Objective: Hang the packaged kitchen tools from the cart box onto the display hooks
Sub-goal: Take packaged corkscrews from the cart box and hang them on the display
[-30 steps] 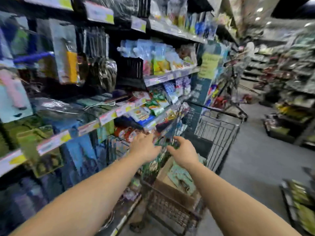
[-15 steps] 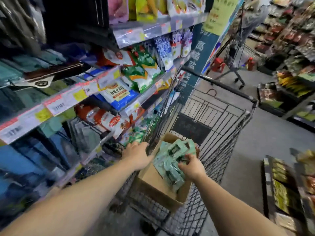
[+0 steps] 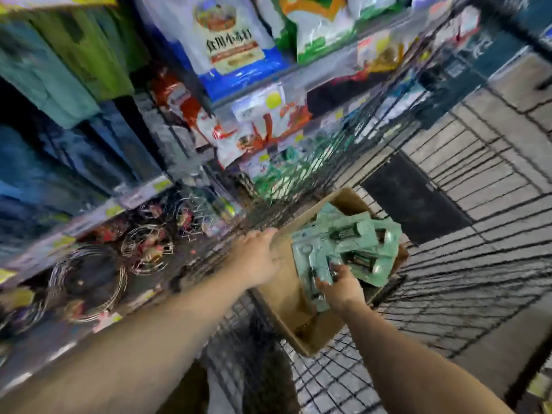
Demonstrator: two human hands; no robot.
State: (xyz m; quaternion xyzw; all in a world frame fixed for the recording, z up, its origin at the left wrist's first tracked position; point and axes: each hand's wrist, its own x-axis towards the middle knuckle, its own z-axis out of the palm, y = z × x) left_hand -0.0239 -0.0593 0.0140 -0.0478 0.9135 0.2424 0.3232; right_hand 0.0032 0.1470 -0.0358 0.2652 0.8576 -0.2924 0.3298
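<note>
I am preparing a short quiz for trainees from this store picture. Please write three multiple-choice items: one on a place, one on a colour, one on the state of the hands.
1. Where is the cardboard box?
A. On a store shelf
B. Inside the wire shopping cart
C. On the floor of the aisle

2. What colour are the packaged kitchen tools in the box?
A. Pale green
B. Bright red
C. Yellow

3. What is the right hand doing?
A. Hanging free at the side
B. Pushing the cart handle
C. Gripping packages in the box

Answers:
1. B, the cart's wire walls stand round the box.
2. A, the cards look pale green all over.
3. C, its fingers curl round the packages, while the left hand rests at the box's edge.
</note>
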